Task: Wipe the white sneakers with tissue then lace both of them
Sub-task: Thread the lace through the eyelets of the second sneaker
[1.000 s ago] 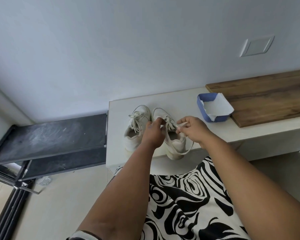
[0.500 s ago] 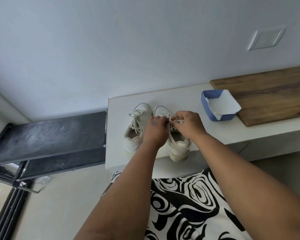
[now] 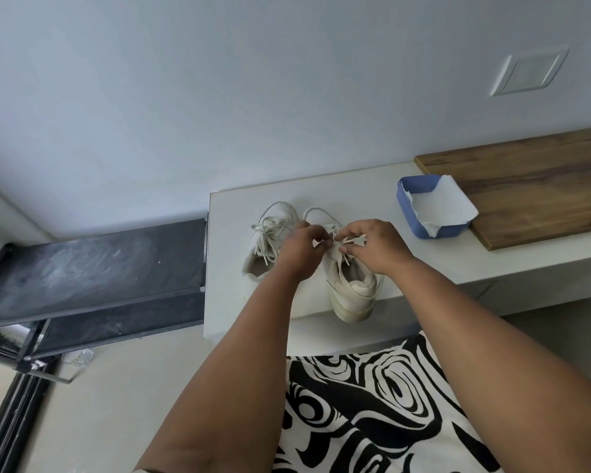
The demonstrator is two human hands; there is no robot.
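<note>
Two white sneakers stand side by side on a white ledge [image 3: 423, 268], toes toward the wall. The left sneaker [image 3: 265, 244] has its laces tied in a bow. The right sneaker [image 3: 350, 288] has its heel hanging over the ledge's front edge. My left hand [image 3: 302, 247] and my right hand [image 3: 372, 245] meet above its tongue, each pinching part of its lace [image 3: 347, 242]. The lace ends stick out between my fingers. A blue box [image 3: 410, 206] holding white tissue [image 3: 444, 206] sits to the right.
A wooden board [image 3: 543, 186] lies on the ledge behind the blue box. A dark, dusty rack [image 3: 93, 268] stands lower to the left of the ledge. Black-and-white patterned fabric [image 3: 372, 404] covers my lap below. A wall plate [image 3: 529, 71] is at upper right.
My right hand moved in from the right, where it held the lace out, to meet my left hand over the right sneaker's tongue. The lace loop beside the shoe is gone.
</note>
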